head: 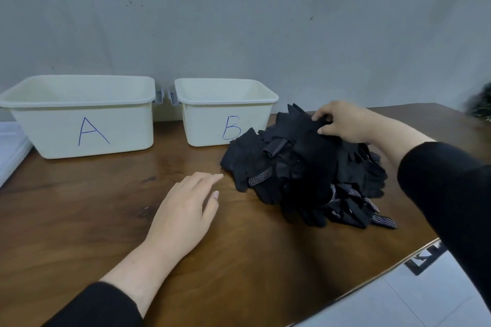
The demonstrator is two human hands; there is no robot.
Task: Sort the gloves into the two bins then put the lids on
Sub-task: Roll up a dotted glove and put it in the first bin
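1. The right hand (342, 122) pinched the top glove (305, 135) at the far side of the glove pile (305, 167), thumb and fingers curled on the cloth.
2. The left hand (183, 210) lay flat and relaxed on the table (79, 207), just left of the pile, holding nothing.
3. Bin B (225, 111) stood just behind and left of the pile; bin A (79, 114) was farther left.
4. Both bins looked empty. No lids were clearly seen.

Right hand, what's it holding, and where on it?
The right hand pinches a black glove at its upper edge, atop the glove pile. The left hand holds nothing.
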